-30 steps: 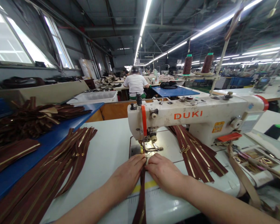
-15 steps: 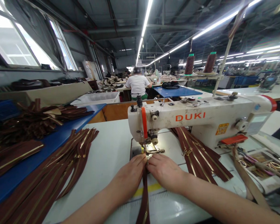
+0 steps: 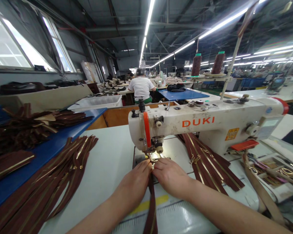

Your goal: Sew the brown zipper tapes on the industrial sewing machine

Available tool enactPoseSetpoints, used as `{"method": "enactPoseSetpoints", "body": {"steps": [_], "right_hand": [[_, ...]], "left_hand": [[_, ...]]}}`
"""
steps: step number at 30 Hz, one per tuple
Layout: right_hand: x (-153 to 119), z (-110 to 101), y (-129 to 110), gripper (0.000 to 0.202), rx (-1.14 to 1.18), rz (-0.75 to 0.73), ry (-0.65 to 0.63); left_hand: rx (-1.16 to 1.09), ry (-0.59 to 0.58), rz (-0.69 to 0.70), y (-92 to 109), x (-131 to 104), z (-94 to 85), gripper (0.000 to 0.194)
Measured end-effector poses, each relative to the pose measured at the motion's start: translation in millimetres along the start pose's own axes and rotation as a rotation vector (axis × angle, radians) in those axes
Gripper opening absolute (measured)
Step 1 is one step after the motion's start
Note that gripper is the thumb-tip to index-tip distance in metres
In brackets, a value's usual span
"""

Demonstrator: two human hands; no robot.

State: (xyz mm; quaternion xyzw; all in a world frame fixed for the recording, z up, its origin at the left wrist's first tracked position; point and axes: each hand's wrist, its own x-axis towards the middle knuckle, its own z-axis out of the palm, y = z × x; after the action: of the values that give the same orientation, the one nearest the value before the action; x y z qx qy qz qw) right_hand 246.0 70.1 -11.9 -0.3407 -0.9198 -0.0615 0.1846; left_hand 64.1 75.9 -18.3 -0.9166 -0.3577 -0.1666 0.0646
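A white sewing machine (image 3: 197, 122) marked DUKI stands across the table, its needle area lit. Just in front of the needle, my left hand (image 3: 138, 177) pinches one brown zipper strip (image 3: 151, 208) from the left side. My right hand (image 3: 172, 177) closes on the same strip from the right, its fingertips nearly touching the left ones. The strip hangs down between my wrists toward the front edge. Its upper end is hidden by the fingers and presser foot. More brown zippers with gold teeth (image 3: 205, 162) lie under the machine arm.
A large bundle of brown zippers (image 3: 56, 182) covers the left of the table, beside a blue surface (image 3: 97, 115) with further strips. At right is a tray of metal rings (image 3: 280, 174). Two thread cones (image 3: 196, 65) stand behind; a person in a white shirt (image 3: 140, 87) sits ahead.
The view has shifted slightly, moving the machine and bundles a little left in the picture. Both hands stay closed on the strip at the needle.
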Motion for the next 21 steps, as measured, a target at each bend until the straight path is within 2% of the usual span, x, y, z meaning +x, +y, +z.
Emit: {"method": "enactPoseSetpoints", "body": {"steps": [7,13,21], "right_hand": [[-2.0,-1.2,-1.2,0.008,0.024,0.010,0.007],[-2.5,-2.8,-2.0,0.009,0.043,0.018,0.012],[-2.4,-2.6,-2.9,0.009,0.036,0.026,0.002]], "left_hand": [[0.003,0.042,-0.002,-3.3,-7.0,6.5,0.033],[-0.045,0.064,-0.082,4.5,-8.3,-1.2,0.032],[-0.060,0.106,-0.043,3.6,-8.2,-0.1,0.032]]}}
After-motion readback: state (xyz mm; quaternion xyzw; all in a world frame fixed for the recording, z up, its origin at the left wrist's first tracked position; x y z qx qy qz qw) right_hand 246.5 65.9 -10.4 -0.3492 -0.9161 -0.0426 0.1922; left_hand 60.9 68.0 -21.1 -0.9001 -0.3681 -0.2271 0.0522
